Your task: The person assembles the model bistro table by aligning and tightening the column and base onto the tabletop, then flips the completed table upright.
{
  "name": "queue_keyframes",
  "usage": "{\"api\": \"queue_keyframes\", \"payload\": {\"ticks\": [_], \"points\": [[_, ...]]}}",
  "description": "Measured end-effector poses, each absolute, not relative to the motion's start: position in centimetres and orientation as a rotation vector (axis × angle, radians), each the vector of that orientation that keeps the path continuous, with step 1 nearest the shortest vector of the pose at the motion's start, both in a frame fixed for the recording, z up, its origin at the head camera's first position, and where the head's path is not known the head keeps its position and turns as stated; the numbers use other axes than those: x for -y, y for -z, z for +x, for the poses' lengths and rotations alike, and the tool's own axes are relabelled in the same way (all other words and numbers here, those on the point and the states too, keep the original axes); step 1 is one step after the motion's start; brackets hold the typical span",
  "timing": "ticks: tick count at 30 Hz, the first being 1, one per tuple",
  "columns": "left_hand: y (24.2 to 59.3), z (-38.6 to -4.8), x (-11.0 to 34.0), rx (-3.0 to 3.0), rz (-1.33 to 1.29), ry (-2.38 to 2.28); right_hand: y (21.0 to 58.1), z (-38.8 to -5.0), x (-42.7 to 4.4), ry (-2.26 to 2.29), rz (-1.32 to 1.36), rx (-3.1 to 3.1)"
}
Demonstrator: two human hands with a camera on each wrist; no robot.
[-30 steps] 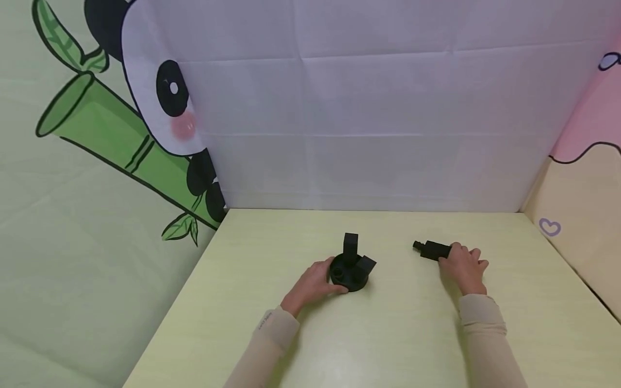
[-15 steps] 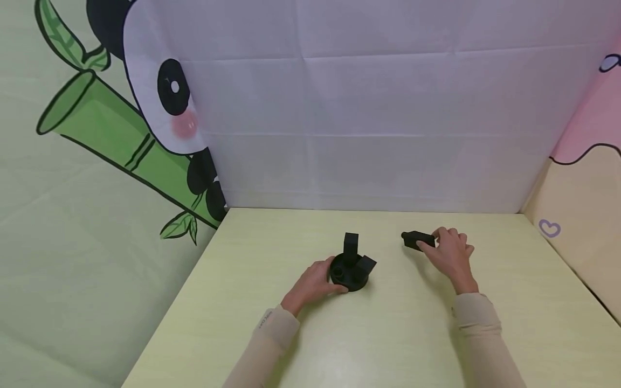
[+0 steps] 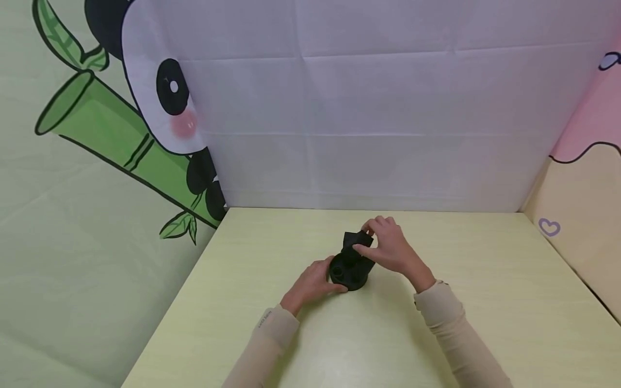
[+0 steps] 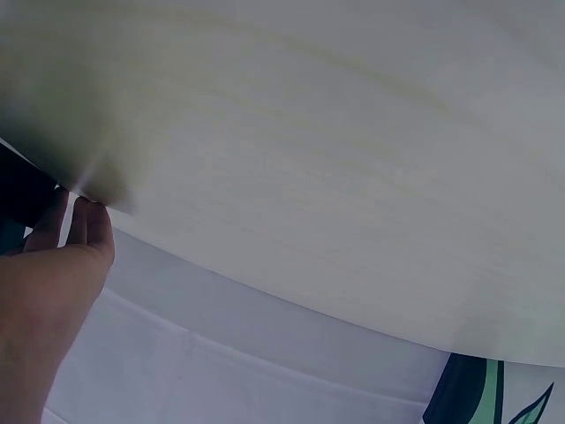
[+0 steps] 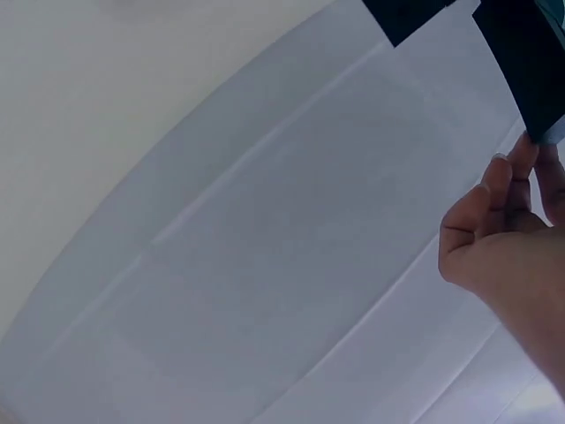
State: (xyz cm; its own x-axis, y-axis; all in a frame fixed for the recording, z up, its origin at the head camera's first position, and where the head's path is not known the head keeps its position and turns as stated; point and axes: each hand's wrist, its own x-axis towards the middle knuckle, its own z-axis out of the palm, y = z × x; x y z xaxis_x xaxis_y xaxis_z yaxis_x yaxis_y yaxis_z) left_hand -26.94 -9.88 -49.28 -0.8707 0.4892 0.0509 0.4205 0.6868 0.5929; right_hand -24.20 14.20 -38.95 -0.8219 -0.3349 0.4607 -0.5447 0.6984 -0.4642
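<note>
A round black base (image 3: 350, 281) stands on the table with stubby rectangular blocks rising from it and a ring-shaped socket on its left side. My left hand (image 3: 312, 283) grips the base's left edge, the thumb along the front; the left wrist view shows that hand (image 4: 66, 274) beside a dark edge. Above the base, my right hand (image 3: 392, 250) pinches a black block (image 3: 361, 238) between thumb and fingers, tilted down toward the base. The block's narrow end is hidden. In the right wrist view the held block (image 5: 521, 66) sits at the fingertips, close to another dark block (image 5: 406, 16).
A pale yellow table (image 3: 339, 345) lies under both hands. A light fabric backdrop (image 3: 378, 124) closes off its far edge, and a patterned panel (image 3: 577, 242) runs along the right side. A green panel (image 3: 63, 242) with a bamboo drawing stands to the left.
My right hand has lifted the black block from the table's right side and carried it left to above the base. My left hand and the base have stayed put.
</note>
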Motion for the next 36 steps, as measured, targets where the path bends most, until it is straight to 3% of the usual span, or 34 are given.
{"api": "queue_keyframes", "payload": {"ticks": [22,36], "points": [[49.6,-27.0,10.7,-2.773,0.807,-0.942,40.9,-24.8,-7.7,-0.505,0.468,2.906],[49.4,-26.9,10.9,-2.774,0.863,-0.939,40.0,-24.0,-8.7,-0.545,0.598,2.949]]}}
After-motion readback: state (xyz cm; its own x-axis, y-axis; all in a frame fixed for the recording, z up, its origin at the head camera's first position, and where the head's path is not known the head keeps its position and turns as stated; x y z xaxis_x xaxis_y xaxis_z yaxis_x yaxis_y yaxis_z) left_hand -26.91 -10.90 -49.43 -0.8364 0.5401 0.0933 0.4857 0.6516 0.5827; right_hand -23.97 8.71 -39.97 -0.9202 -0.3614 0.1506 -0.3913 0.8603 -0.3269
